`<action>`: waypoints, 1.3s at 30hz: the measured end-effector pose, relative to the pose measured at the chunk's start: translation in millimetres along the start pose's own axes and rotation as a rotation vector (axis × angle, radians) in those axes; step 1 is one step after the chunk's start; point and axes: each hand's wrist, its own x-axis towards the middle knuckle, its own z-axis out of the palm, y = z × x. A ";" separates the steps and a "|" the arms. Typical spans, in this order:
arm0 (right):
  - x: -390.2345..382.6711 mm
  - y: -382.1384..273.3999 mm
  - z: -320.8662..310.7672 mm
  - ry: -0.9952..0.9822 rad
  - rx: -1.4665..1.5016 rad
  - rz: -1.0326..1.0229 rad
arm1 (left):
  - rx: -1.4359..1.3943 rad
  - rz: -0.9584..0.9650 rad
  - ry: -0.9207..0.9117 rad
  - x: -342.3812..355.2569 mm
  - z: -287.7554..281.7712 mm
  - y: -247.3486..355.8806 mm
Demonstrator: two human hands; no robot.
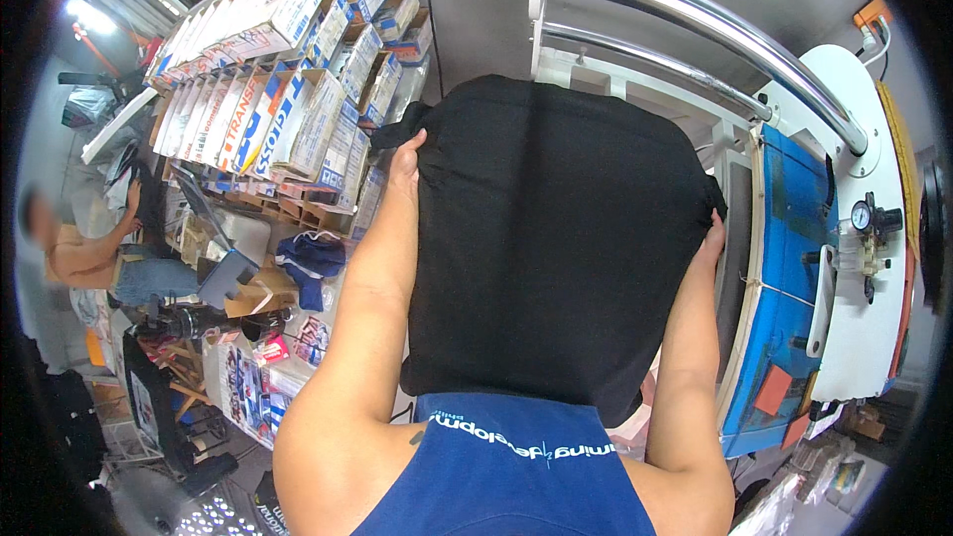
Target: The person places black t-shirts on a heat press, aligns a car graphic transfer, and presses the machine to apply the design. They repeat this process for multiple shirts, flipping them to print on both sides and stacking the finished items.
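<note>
A wide black cloth (556, 248), which looks like a garment, spreads out in front of my chest and fills the middle of the view. My left hand (408, 152) grips its upper left side, where a bunched piece of the cloth sticks out past the fingers. Lower down on the opposite side, my right hand (714, 235) is closed on the right edge. Most of the fingers of both hands are hidden by the fabric. Between the hands the cloth hangs fairly flat, with its lower edge against my blue top (496, 467).
Right of the cloth stands a white machine with a chrome roller (695, 30), a blue panel (789, 208) and a pressure gauge (862, 215). Stacked cardboard boxes (318, 129) of sheets rise at the left. Beyond them another person (89, 253) sits near a laptop (213, 228).
</note>
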 end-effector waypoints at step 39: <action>-375.8 53.7 -219.1 -0.202 -0.356 0.099 | 0.628 -0.301 -0.126 -398.2 -169.1 -40.7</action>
